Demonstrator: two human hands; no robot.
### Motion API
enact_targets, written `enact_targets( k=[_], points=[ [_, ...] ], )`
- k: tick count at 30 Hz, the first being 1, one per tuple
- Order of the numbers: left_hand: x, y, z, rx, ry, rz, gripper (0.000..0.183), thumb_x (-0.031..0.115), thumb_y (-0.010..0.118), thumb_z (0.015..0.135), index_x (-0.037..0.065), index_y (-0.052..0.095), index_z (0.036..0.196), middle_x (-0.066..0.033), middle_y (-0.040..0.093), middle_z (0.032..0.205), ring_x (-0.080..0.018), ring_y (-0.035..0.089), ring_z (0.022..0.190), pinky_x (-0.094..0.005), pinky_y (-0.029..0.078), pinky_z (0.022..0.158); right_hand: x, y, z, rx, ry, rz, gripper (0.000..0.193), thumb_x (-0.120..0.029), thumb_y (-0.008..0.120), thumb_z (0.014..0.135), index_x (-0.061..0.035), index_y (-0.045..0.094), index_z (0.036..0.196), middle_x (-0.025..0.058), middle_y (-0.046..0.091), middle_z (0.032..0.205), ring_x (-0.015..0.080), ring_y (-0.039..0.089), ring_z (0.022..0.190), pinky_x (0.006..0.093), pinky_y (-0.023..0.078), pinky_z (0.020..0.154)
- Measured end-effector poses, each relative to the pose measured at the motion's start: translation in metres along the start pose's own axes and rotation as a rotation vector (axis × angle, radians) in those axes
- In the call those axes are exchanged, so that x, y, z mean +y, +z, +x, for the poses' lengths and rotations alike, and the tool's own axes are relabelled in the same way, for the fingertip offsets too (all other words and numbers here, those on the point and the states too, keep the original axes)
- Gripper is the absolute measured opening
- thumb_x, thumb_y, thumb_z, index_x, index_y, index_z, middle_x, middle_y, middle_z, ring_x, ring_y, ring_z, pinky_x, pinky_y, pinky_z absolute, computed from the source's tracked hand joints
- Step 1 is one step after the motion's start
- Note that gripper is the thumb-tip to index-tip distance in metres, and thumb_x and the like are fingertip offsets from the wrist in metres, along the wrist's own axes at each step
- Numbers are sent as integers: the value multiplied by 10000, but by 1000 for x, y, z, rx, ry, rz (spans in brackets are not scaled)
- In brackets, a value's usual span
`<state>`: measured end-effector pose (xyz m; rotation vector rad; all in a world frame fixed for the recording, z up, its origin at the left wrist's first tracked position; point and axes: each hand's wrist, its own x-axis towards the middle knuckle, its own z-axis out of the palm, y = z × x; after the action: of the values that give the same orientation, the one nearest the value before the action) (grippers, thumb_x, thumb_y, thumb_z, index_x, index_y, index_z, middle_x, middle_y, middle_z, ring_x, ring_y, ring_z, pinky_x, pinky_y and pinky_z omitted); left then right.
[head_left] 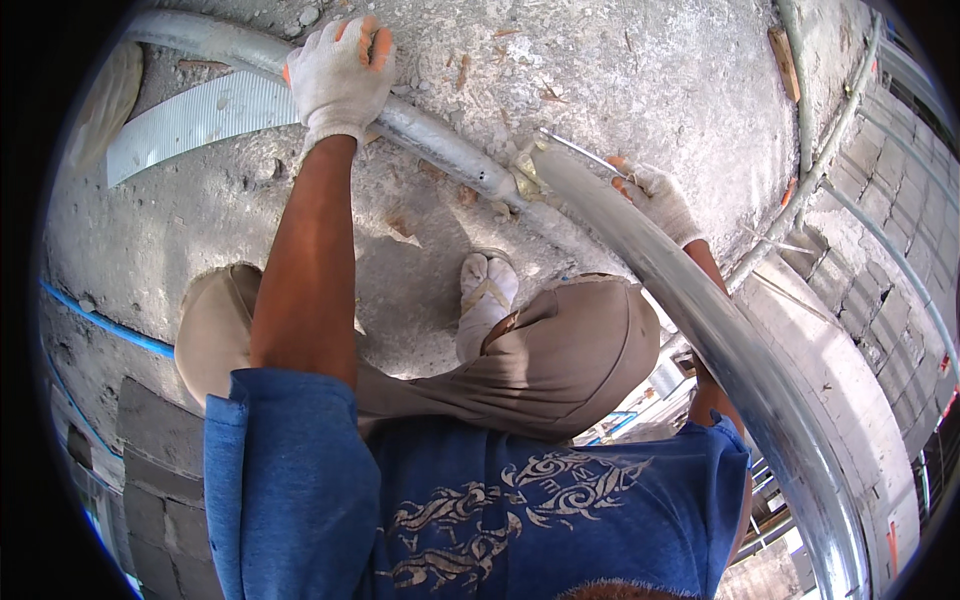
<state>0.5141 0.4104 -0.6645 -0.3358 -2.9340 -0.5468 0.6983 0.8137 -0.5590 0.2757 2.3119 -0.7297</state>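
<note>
My left hand [345,78], in a white knit glove with orange coating, is closed over a grey metal pipe [440,140] lying across the ground at the upper left. Small dark holes show near that pipe's end. A second, shiny metal pipe [700,300] slants from the centre to the lower right, passing over my right forearm. At its upper end is a yellowish lump [526,168] whose kind I cannot make out. My right hand [655,198], gloved alike, is closed on a thin metal strip [578,147] reaching to that pipe end; the pipe partly hides the hand.
A ribbed pale sheet [205,120] lies beneath the left pipe. My sandalled foot [487,285] stands between the pipes. Blue hose [110,325] runs at the left, near grey blocks [160,440]. Along the right are thin pipes [800,205] and block paving [880,180].
</note>
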Motion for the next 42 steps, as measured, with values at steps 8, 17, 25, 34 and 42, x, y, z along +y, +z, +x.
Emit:
enact_targets(
  k=[8,17,25,34,42],
  points=[
    [0,-2,1,-67,-24,63,175,409,712,919,272,701,1027,30,703,928,-260,678,956,-494,469,854,19,24,17,90,-108,-136,323,-103,638,946,-173,692,1257,145,663,917,355,664,908,461,533,808],
    [21,-14,3,117,-39,-115,108,173,703,822,113,643,889,-115,630,906,-362,609,927,-497,462,823,33,19,25,-61,170,231,208,-234,709,962,-86,747,1102,96,630,716,141,567,589,343,472,572],
    [22,-14,4,123,-37,-104,105,176,711,813,117,650,876,-115,639,908,-362,611,931,-491,469,830,2,-1,21,91,0,-139,546,-561,583,1005,-53,763,921,179,617,647,305,636,594,395,485,596],
    [21,-14,4,154,-26,-119,102,178,715,810,117,653,864,-113,648,894,-361,619,909,-491,476,809,2,20,12,-39,278,110,533,-510,634,997,-4,750,876,101,631,634,188,608,602,362,481,611],
    [22,-14,4,157,-26,-125,101,171,707,814,108,655,872,-125,648,911,-371,615,938,-495,474,827,-1,-9,-10,257,320,83,316,-346,697,992,-40,770,962,10,610,650,80,522,609,307,470,595]
  ],
)
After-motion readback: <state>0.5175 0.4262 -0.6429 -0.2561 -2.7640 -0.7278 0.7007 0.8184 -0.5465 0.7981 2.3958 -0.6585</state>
